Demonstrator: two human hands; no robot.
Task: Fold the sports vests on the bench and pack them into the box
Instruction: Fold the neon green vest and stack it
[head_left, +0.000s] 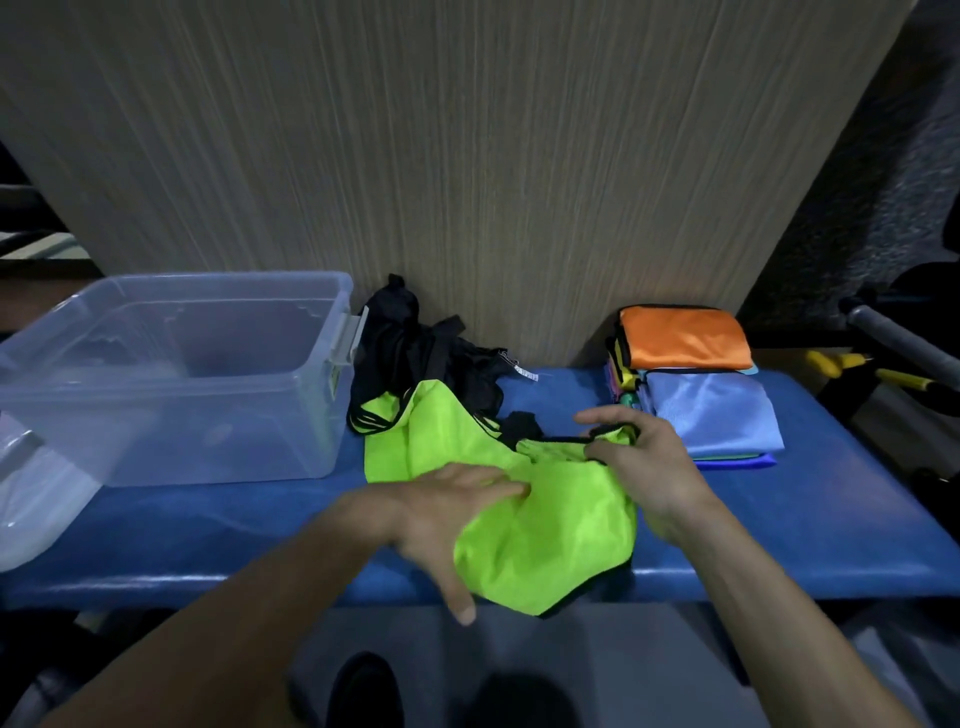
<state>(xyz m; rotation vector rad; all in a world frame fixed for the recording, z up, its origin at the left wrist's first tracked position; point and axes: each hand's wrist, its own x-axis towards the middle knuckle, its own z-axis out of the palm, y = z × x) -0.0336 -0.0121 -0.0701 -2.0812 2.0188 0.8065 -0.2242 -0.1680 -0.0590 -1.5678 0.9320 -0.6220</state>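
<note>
A neon green vest (540, 525) with black trim lies crumpled on the blue bench (831, 519), its lower edge hanging over the front. My left hand (447, 514) presses flat on the vest's left part, fingers spread. My right hand (649, 462) pinches the vest's black-trimmed strap at its upper right. A black vest (415, 353) lies bunched behind it against the wall. The clear plastic box (171, 374) stands on the bench at the left with nothing visible inside.
A stack of folded vests, orange (685, 338) on top and light blue (717, 410) below, sits at the bench's right. A wood-grain panel (467, 156) rises behind. The box's clear lid (36, 493) is at far left. My shoes show on the floor below.
</note>
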